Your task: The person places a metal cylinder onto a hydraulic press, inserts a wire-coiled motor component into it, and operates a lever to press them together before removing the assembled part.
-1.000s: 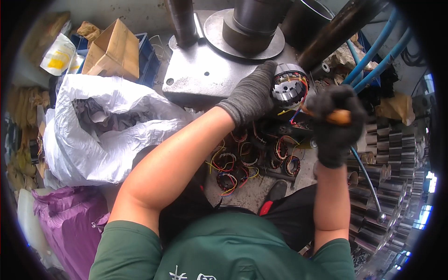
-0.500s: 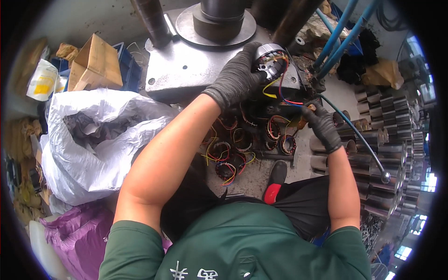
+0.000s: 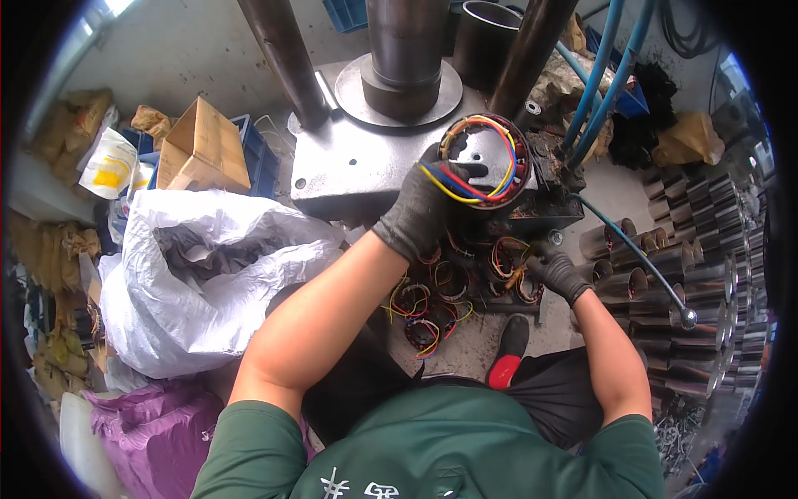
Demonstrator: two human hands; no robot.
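Note:
My left hand [image 3: 421, 202], in a dark knitted glove, grips a ring-shaped motor stator [image 3: 519, 158] by its left side, above the front right of the metal press bed [image 3: 332, 170]. Red, blue and yellow lead wires [image 3: 509, 170] loop around the stator's open face. Lower and to the right, my gloved right hand [image 3: 559, 273] is closed. A slim orange-brown piece [image 3: 515, 279] sticks out by its fingertips; its kind is unclear. Several wired stators [image 3: 422, 334] lie on the floor below, partly behind my hands.
Dark columns [image 3: 287, 62] flank the press ram [image 3: 405, 50]. A thin lever with a ball end [image 3: 687, 318] slants down at the right, beside stacked metal cylinders [image 3: 690, 279]. At the left are an open white sack [image 3: 158, 308], a cardboard box [image 3: 204, 150] and a purple bag [image 3: 158, 432].
The stator has turned in my left hand, its ring face and gathered wires now facing up. My right hand has come away from the wire ends and moved slightly down in the picture.

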